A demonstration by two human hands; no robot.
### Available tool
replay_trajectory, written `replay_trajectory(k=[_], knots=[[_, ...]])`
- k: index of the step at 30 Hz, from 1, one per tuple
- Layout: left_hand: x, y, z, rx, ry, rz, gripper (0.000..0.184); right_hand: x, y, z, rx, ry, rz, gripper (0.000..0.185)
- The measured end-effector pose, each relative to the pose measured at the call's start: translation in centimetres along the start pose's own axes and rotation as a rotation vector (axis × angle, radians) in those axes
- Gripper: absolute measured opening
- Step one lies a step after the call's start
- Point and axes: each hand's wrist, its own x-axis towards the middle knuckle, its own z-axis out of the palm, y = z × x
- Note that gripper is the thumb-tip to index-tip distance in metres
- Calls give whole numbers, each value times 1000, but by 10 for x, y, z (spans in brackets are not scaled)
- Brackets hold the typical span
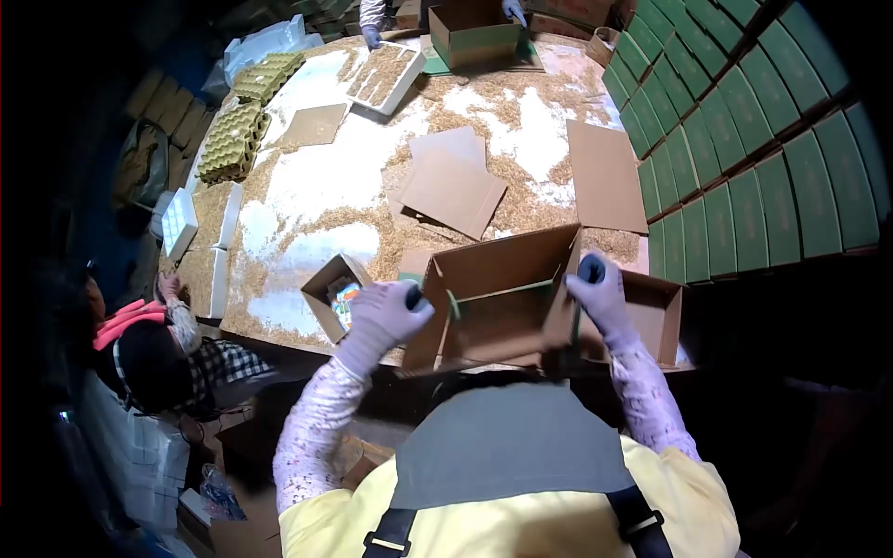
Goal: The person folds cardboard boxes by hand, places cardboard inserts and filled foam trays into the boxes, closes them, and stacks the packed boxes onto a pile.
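Note:
An open-topped brown cardboard box (502,259) is right in front of my body at the near edge of the table, tilted with its inside facing up. My left hand (389,312), in a pale glove, is closed at the box's left side wall. On the opposite side, my right hand (600,290), gloved too, has its fingers curled over the upper edge of the right wall. Green strips show inside the box. A small open carton (327,302) with colourful packets stands just beyond my left hand, and another shallow cardboard box (659,318) lies beside my right forearm.
Cardboard sheets (456,191) lie mid-table among scattered husks, with another sheet (606,177) at right. Stacked green boxes (744,177) line the right side. Egg trays (233,141) stand at left near a co-worker (153,363). Across, another person's hand (372,37) touches a white foam tray (409,82).

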Motion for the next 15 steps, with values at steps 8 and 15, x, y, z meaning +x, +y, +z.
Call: replay_trajectory(k=[8,15], knots=[[80,16,96,486,611,1063,41,7,20,-7,-1078,-775,-892,38],[82,76,22,-21,424,226,103,-44,62,31,-59,-72,141,81]])
